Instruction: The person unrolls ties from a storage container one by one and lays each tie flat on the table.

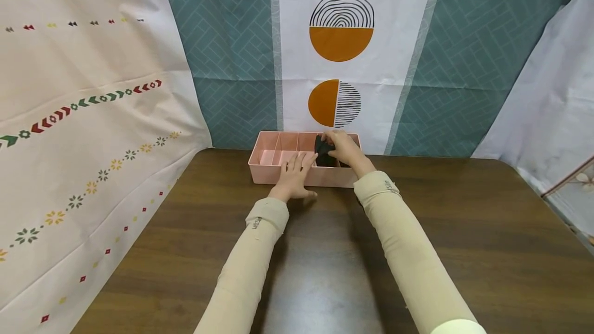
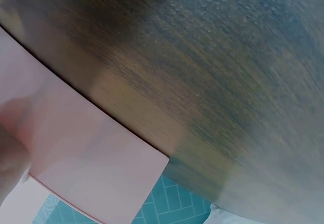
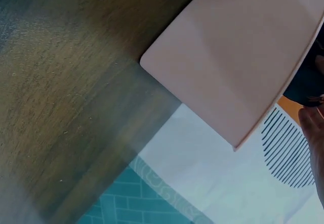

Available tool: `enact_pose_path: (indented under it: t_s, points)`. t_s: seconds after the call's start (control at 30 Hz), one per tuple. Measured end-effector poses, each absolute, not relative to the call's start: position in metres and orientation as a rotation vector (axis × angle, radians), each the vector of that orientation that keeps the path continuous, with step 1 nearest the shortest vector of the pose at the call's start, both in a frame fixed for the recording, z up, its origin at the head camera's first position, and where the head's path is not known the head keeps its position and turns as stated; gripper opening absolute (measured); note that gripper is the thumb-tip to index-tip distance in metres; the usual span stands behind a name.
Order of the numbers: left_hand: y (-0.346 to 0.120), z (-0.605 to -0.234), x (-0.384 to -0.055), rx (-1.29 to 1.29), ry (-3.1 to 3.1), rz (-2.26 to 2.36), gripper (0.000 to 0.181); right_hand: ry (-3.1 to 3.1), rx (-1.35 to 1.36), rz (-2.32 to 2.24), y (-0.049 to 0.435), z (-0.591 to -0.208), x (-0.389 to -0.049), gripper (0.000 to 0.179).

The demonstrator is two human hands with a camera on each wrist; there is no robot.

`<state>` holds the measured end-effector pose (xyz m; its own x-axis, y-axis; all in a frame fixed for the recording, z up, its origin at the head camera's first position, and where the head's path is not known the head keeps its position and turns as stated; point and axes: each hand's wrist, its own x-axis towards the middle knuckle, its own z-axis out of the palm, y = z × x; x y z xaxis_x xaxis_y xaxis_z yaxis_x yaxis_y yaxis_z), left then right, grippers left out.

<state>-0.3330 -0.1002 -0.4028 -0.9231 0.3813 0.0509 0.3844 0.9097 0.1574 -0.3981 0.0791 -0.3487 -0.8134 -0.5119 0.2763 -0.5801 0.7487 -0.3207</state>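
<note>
A pink divided box (image 1: pixel 271 174) stands at the back of the table, with several compartments side by side. My left hand (image 1: pixel 291 177) is at its front wall, fingers spread and fairly straight over the rim. In the left wrist view a bit of that hand (image 2: pixel 11 161) shows at the box's rim. Over the right part of the box, my right hand (image 1: pixel 345 149) pinches a black cloth-like item (image 1: pixel 325 152), which sits partly inside a compartment. The right wrist view catches the black item (image 3: pixel 305 82) and fingers (image 3: pixel 313 128) only at its edge; its exact kind is unclear.
The brown wooden table (image 1: pixel 306 262) extends in front of the box and to both sides. A teal and white curtain (image 1: pixel 241 66) with orange and black shapes hangs close behind the box. Pale patterned cloth (image 1: pixel 116 133) hangs along the left side, white cloth (image 1: pixel 547 97) along the right.
</note>
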Motion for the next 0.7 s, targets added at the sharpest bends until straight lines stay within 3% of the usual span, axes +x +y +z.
enact_pose_path:
  t_s: [0.7]
  points:
    - [-0.099, -0.400, -0.332, -0.606, -3.081, -0.267, 0.100, -2.671, 0.901, 0.643, 0.086, -0.323, -0.389, 0.031]
